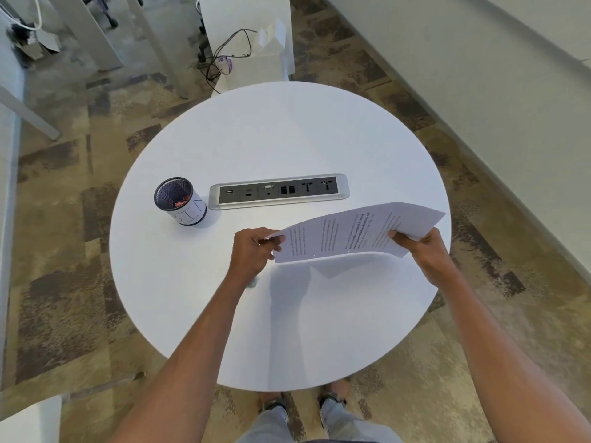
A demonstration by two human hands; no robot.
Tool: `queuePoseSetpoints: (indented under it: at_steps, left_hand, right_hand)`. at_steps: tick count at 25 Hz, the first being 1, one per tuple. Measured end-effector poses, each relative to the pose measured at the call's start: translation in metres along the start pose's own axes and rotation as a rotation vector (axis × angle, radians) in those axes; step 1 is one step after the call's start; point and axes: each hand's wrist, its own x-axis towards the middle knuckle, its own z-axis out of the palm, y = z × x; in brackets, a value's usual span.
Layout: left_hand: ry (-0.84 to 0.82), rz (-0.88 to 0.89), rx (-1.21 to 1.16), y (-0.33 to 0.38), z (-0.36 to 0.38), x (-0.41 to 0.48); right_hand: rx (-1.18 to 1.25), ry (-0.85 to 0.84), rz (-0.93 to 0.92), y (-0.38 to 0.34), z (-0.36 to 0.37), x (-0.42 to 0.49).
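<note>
Single head-worn wide view, looking steeply down and forward, close above the round surface (pixel 287 139), edges seemingly lens-bent

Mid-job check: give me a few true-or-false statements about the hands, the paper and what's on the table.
1. The left hand and the right hand both hold the paper. True.
2. The paper lies flat on the table. False: it is held above the table and casts a shadow below.
3. The cup stands to the left of the socket panel. True.
4. The cup lies on its side. False: it stands upright.
5. The paper is blank. False: it carries printed text.
</note>
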Motion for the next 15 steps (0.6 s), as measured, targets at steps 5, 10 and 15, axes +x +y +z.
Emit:
queuePoseSetpoints:
  at_steps: [5,10,15]
  left_hand:
    - [0.016,-0.049,0.041,-0.01,-0.002,0.0]
    - [-0.049,0.025,0.018,0.015,-0.005,0.012]
    - [-0.176,0.052,-0.015,0.069,0.026,0.066]
  right_hand:
    - [-0.07,-0.022,0.006,-0.003,0.008,-0.001]
    - [-0.055,0.074,0.073,-0.014,-0.002,-0.004]
    - [0.077,0.244,0.232,-0.002,-0.017,-0.023]
